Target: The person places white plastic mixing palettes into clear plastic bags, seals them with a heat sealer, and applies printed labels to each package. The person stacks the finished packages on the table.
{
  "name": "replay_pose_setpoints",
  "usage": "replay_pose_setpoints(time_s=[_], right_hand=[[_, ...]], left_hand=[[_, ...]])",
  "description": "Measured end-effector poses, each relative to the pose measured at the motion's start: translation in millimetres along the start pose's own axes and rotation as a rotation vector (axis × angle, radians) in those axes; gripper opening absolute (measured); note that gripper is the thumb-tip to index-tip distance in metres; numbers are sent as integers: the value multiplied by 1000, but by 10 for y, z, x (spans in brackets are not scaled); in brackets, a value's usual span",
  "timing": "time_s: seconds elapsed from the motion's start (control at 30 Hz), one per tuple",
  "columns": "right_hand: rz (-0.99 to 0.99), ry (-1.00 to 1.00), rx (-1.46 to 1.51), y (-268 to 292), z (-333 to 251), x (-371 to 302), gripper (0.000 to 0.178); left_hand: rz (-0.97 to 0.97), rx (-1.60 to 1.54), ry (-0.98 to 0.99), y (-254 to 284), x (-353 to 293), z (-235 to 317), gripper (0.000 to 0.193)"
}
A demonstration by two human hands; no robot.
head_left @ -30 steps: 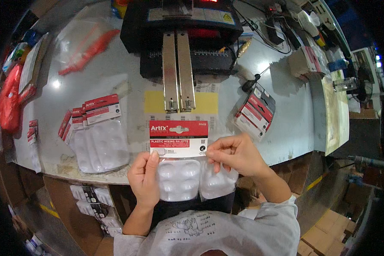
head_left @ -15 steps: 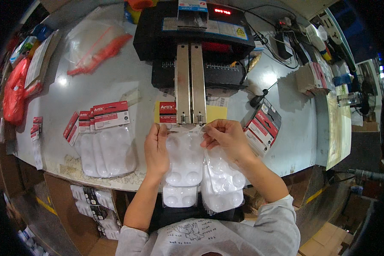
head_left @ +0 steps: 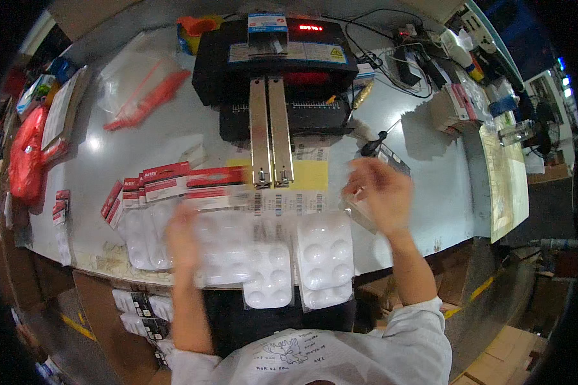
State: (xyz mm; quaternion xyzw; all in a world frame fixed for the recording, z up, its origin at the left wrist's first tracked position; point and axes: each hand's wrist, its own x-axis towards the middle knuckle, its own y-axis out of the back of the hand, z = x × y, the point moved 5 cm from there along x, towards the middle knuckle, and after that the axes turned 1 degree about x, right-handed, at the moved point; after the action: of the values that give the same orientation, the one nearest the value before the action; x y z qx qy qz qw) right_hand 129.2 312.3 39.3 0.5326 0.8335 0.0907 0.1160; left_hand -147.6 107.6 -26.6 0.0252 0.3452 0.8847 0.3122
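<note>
Motion blurs both of my hands. My left hand (head_left: 185, 237) is at the left edge of a bagged white paint palette (head_left: 221, 247), its fingers apparently closed on that edge. A red and white header card (head_left: 218, 179) tops this bag. Right of it lie more bagged white palettes (head_left: 325, 253), some overhanging the table's front edge. My right hand (head_left: 385, 192) is over or beside a small stack of red and white cards (head_left: 361, 210); its fingers are too smeared to read. Between the hands, two metal rails (head_left: 271, 131) reach forward from a black machine (head_left: 218, 70) with a red display.
Several carded palettes (head_left: 141, 234) stand grouped at the left. Behind them lies a clear bag with a red strip (head_left: 151, 96). A dark-handled tool (head_left: 374, 144) and a stack of cards (head_left: 459, 109) are to the right. Cables (head_left: 385, 67) run at the back.
My left hand has moved left together with a bagged palette, away from the rails. My right hand has left the bags and moved right, up to the cards. The view has shifted slightly.
</note>
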Motion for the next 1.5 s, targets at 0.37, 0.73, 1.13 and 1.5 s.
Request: replay_pose_setpoints(time_s=[0.37, 0.73, 1.13, 1.5], right_hand=[[29, 229, -936, 731, 877, 199, 94], [324, 212, -963, 614, 301, -85, 59], [-397, 191, -291, -403, -642, -367, 30], [-537, 227, -394, -674, -514, -406, 32]], left_hand=[[-140, 88, -454, -848, -674, 802, 23], [-213, -62, -491, -1025, -691, 1012, 19], [-691, -778, -16, -335, -1054, 883, 13], [-497, -515, -90, -274, -990, 691, 18]])
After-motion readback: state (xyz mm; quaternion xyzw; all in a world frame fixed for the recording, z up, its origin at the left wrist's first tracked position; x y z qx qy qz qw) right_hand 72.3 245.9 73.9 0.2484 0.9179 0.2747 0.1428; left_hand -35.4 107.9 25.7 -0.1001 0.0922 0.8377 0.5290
